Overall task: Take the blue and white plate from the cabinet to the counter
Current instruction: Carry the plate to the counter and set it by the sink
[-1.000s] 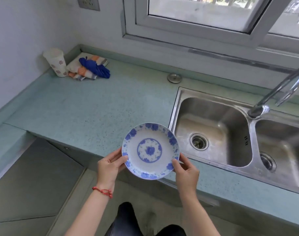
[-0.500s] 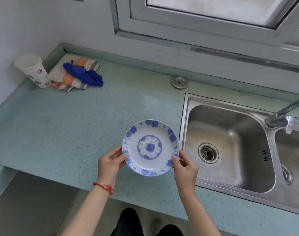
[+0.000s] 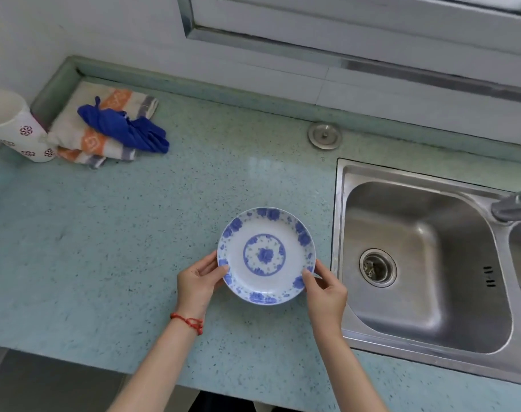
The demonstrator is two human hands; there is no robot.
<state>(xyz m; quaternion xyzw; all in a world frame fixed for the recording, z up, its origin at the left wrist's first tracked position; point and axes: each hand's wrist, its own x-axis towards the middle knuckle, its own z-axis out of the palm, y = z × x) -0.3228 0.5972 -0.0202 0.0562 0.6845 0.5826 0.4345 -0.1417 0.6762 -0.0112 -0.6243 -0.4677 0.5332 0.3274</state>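
Plate: the blue and white plate [image 3: 266, 256] was face up over the counter [image 3: 110, 233], near the counter's front edge and just beside the left rim of the sink [image 3: 425, 263]. Whether it already touched the counter surface could not be told.
Left hand: the left hand [image 3: 197, 283] held the plate at its lower left rim, thumb on top of the rim and the fingers under it. A red string bracelet [image 3: 189, 321] was on this wrist.
Right hand: the right hand [image 3: 324, 289] held the plate at its lower right rim in the same way, thumb on the rim, grip narrow.
Back left corner: a white paper cup [image 3: 14, 126] with small red flower marks stood at the left edge of the counter, touching a folded striped towel [image 3: 87, 135]. A blue cloth [image 3: 125, 130] lay on top of the towel.
Back edge: a round metal cap [image 3: 325, 136] sat in the counter near the back edge, behind the sink's left corner.
Sink: the steel basin had a round drain [image 3: 377, 267] at its bottom; part of the faucet [image 3: 513, 203] showed at the right edge.
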